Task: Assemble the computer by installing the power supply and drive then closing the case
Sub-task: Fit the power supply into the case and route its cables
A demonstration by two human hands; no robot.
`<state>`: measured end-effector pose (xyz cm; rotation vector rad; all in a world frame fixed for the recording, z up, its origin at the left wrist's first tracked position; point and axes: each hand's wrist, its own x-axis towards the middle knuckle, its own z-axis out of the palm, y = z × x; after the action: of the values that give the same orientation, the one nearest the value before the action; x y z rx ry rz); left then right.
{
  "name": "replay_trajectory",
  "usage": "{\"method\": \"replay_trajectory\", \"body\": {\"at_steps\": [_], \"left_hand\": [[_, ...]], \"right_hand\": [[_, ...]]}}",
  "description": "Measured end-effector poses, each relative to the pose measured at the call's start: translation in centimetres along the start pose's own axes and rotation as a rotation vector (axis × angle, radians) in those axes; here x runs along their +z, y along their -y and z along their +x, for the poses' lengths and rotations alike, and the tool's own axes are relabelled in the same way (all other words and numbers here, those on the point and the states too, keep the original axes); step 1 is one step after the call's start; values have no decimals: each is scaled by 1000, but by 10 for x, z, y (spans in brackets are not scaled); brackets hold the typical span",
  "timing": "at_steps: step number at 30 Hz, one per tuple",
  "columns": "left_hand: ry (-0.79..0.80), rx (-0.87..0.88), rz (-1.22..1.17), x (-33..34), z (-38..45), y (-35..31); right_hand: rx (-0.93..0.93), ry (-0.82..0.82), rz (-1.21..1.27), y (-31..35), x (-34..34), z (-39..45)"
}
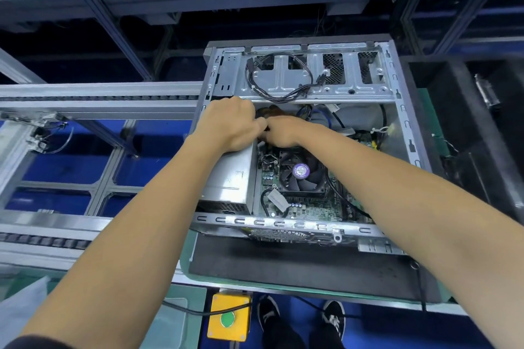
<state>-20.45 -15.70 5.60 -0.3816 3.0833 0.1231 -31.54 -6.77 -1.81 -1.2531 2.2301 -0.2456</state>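
Grey sheet metal frames the open computer case (402,110), which lies on its side on a dark mat (297,269) at the bench edge, its inside facing up. Both bare forearms reach in from six o'clock and meet near the case's ten o'clock corner. The left hand (229,125) is knuckles-up, wrist bent down, its fingers curled shut over the far end of the power supply (229,178); what exactly they pinch cannot be told. The right hand (283,132) comes in from four o'clock, palm down, its fingers tucked under and touching the left hand's; they seem closed on a dark bundle of cables (269,112), though the grip itself is hidden.

That silver power supply sits inside the case along its nine o'clock wall, just beside the motherboard (306,207). A round CPU fan (302,171) with a purple label sits at the board's centre, below the right wrist. At twelve o'clock the drive bay (283,76) holds a loose black cable loop (283,88). A yellow box with a green button (229,317) stands on the floor at six o'clock.
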Motion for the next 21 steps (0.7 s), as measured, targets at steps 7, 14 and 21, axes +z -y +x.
{"method": "replay_trajectory", "body": {"at_steps": [7, 14, 21], "left_hand": [[-28, -31, 16, 6, 2, 2], [-122, -64, -45, 7, -5, 1], [-213, -27, -87, 6, -20, -1]], "right_hand": [[28, -125, 6, 13, -13, -13], [-76, -212, 255, 31, -16, -36], [170, -261, 756, 48, -10, -42]]}}
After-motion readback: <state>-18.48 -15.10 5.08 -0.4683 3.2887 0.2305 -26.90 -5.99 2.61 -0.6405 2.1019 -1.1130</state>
